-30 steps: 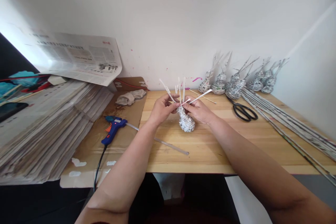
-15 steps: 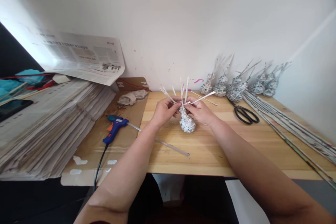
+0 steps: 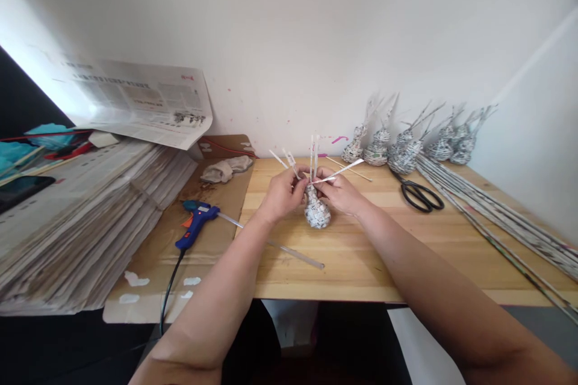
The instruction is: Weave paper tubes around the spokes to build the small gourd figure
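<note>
A small gourd-shaped vase woven from rolled newspaper (image 3: 318,215) is held by its narrow neck at the middle of the wooden table. Several paper strips (image 3: 314,153) fan out from its top, some upright, some slanting left. My left hand (image 3: 286,191) is closed at the left of the neck, thumb and fingers pinching at the strips' base. From the other side my right hand (image 3: 339,191) pinches near the neck, where a paper strip (image 3: 341,172) slants up to the right. The fingertips partly hide the neck.
A blue glue gun (image 3: 197,224) with a clear glue stick (image 3: 295,252) lies left, beside stacked newspapers (image 3: 149,192) and a cloth glove (image 3: 226,169). Black scissors (image 3: 422,195), rolled paper sticks (image 3: 492,213) and several similar woven gourds (image 3: 377,147) are at the right.
The woven vase has turned slightly between my hands, and the strips at its top stand at different angles. Both hands stay at the neck. The whole view has shifted a little.
</note>
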The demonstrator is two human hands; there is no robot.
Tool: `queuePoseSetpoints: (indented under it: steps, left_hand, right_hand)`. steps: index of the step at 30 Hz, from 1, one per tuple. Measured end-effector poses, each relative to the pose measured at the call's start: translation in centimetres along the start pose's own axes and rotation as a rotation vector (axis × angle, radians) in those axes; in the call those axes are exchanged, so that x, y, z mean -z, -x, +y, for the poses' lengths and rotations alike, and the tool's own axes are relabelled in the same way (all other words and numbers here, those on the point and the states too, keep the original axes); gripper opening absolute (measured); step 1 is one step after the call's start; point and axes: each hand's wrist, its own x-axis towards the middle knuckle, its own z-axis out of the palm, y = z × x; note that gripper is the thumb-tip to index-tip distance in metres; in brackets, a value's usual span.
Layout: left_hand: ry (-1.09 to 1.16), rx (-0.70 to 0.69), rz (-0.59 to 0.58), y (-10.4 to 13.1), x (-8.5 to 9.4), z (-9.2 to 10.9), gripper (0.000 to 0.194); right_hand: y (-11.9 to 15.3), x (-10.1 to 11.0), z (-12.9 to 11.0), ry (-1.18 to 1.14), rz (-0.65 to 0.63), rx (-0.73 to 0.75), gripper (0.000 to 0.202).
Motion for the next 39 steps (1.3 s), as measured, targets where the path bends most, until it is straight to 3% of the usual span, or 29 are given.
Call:
queuePoseSetpoints:
  steps: [4,7,10,14,17,23,28,32,39]
  left_hand:
    - [-0.053,-0.012,0.007,0.0,0.0,0.0,0.034]
    - [-0.013,0.045,-0.046,-0.2,0.1,0.1,0.036]
    - [0.006,0.088,-0.023,-0.3,0.1,0.2,0.034]
    - [-0.262,-0.11,0.099,0.0,-0.1,0.6,0.022]
    - [-0.435,-0.254,0.151,0.3,-0.2,1.0,0.024]
    - [-0.245,-0.295,0.157,0.4,0.2,1.2,0.031]
    - [-0.243,-0.356,0.2,0.3,0.6,1.3,0.024]
    - [-0.303,-0.412,0.245,0.3,0.7,1.4,0.017]
    - [-0.264,-0.362,0.136,0.3,0.8,0.9,0.024]
  right_hand:
    - [0.0,0.1,-0.1,0.048,0.016,0.013,0.032]
    - [0.0,0.1,0.0,0.082,0.008,0.016,0.031]
    - [0.0,0.1,0.0,0.138,0.009,0.026,0.029]
    - [0.0,-0.2,0.0,0.184,-0.01,0.065,0.024]
    - [0.2,-0.5,-0.3,0.246,0.014,0.133,0.021]
    - [1.0,-0.4,-1.8,0.556,0.198,0.39,0.019]
    - [1.3,-0.2,-2.3,0.595,0.196,0.512,0.022]
    - [1.4,-0.4,-2.6,0.616,0.203,0.525,0.023]
    - [1.5,-0.5,-2.7,0.641,0.189,0.489,0.024]
